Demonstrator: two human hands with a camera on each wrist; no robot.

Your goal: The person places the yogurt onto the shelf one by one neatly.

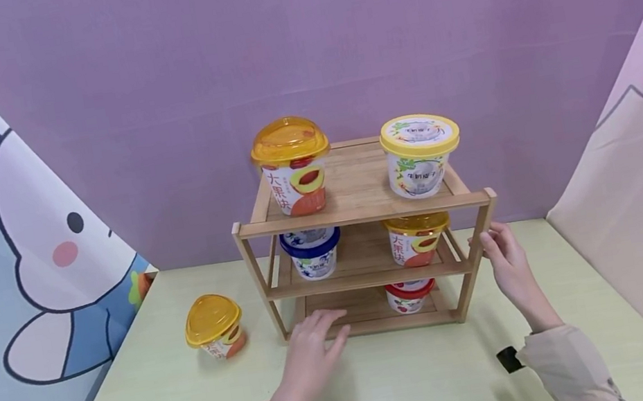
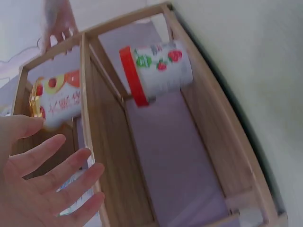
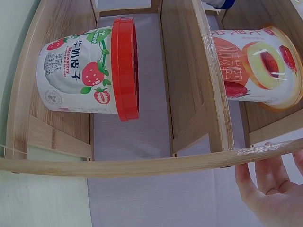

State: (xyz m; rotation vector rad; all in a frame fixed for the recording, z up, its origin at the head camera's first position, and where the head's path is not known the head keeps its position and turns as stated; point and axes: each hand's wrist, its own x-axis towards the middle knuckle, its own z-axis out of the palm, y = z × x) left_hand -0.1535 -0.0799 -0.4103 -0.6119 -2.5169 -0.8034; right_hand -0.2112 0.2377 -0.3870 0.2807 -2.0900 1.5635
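Observation:
A three-tier wooden rack stands on the table. My left hand hovers in front of its lower tiers, fingers spread and holding nothing. On the right, my right hand grips the rack's side post, with fingers reaching round it. The top tier carries an orange-lidded fruit cup at left and a yellow-lidded tub at right. Below them sit a blue-lidded tub and another fruit cup. The bottom tier has a red-lidded strawberry tub on its right side.
Left of the rack, one more orange-lidded fruit cup rests on the pale green table. Behind the rack hangs a purple cloth. Printed cloths flank both sides, with a cartoon figure on the left one.

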